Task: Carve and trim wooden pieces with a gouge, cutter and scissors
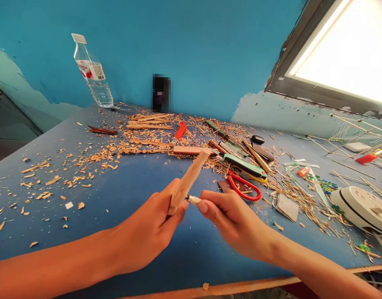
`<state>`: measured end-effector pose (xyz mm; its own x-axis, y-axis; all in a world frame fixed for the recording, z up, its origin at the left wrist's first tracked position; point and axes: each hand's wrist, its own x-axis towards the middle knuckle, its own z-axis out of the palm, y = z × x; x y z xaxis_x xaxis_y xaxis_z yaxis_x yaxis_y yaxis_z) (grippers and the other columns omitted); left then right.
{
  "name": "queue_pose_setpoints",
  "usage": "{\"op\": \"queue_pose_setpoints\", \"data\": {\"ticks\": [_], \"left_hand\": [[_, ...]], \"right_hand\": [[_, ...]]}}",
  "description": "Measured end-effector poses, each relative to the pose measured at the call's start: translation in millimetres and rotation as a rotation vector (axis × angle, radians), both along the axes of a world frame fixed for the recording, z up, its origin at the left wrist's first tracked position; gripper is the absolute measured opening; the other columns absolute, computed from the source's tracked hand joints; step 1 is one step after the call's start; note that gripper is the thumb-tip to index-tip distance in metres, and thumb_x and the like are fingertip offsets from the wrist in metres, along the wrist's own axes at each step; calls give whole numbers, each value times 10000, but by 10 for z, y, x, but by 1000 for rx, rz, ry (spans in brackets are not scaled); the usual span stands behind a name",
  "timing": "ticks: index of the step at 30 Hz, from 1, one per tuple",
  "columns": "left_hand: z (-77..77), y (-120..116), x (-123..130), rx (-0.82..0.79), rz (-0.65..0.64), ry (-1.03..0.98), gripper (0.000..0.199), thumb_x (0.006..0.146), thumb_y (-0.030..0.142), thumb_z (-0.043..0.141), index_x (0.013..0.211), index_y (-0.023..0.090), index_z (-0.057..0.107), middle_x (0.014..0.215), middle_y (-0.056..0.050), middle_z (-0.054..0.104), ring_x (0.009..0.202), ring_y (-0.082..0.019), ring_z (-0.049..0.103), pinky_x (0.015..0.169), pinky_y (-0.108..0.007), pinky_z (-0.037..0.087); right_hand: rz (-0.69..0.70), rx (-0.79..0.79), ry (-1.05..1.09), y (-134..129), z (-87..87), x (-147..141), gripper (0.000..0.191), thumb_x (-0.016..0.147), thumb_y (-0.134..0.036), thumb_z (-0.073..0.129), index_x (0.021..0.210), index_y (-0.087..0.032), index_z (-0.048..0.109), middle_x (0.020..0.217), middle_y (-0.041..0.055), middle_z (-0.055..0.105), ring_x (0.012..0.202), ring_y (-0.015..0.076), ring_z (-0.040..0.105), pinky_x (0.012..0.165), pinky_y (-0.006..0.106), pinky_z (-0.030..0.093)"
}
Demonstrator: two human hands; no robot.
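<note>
My left hand [153, 222] is closed around the lower end of a pale wooden stick [192, 174], which slants up and away to the right. In my right hand [233, 220] is a small wood-carving tool [193, 199] with a light handle, gripped between thumb and fingers. Its dark metal end points left and meets the stick near my left thumb; the blade itself is mostly hidden. Both hands are above the front middle of the blue table [141, 170]. Beyond the stick's tip lies a flat wooden strip [189, 150] among shavings.
Wood shavings [100, 153] and carved sticks [152, 120] litter the table. Red-handled scissors [241, 189], a green-and-black utility knife [245, 166] and a red-handled cutter [180, 131] lie ahead. A water bottle [94, 77] stands back left; a white round device [363, 207] sits right.
</note>
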<state>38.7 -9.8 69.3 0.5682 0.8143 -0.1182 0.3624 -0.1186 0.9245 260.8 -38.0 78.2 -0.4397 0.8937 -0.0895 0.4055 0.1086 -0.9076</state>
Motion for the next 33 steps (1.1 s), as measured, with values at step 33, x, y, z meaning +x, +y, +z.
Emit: {"op": "queue_pose_setpoints", "data": {"ticks": [33], "left_hand": [[79,303,193,-333,261,-274,306,837,363,806,850,226,533,553,126,295,445,-44,220,382,-137,213]], "right_hand": [[15,145,-230,446,13,87,573,1098,-635,237,715,-240,396,571,-72,315,494,111,299,501,243,247]]}}
